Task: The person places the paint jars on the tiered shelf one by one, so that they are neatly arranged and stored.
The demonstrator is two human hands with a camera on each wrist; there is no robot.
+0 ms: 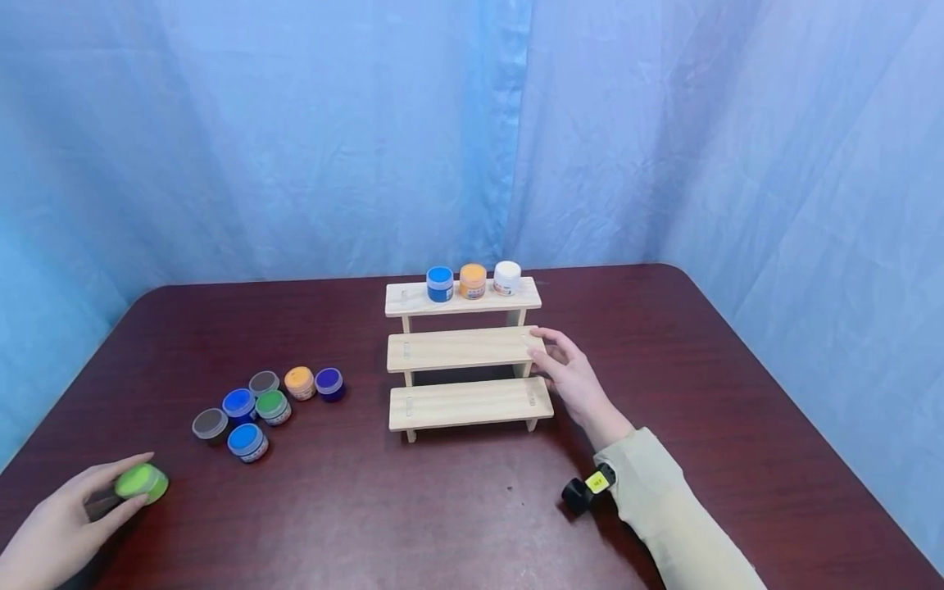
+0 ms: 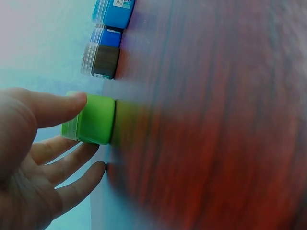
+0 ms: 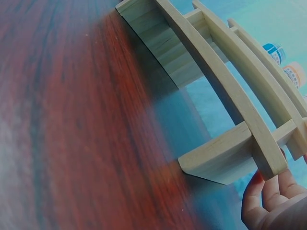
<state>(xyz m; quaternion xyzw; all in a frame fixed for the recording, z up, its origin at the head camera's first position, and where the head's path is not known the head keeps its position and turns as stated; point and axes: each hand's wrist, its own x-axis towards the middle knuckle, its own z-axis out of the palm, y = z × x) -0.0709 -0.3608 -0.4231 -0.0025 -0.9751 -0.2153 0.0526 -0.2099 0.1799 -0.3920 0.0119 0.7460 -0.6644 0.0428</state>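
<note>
At the near left, my left hand has its thumb and fingers round a light green paint jar. In the left wrist view the jar is upright with its base at the tabletop, the thumb on one side and fingertips on the other. My right hand grips the right end of the middle step of a three-tier wooden stand. Blue, orange and white paint jars stand on its top step. The two lower steps are bare.
Left of the stand several paint jars stand grouped on the dark red table, among them a green one, a purple one and a blue one. A light blue curtain hangs behind the table.
</note>
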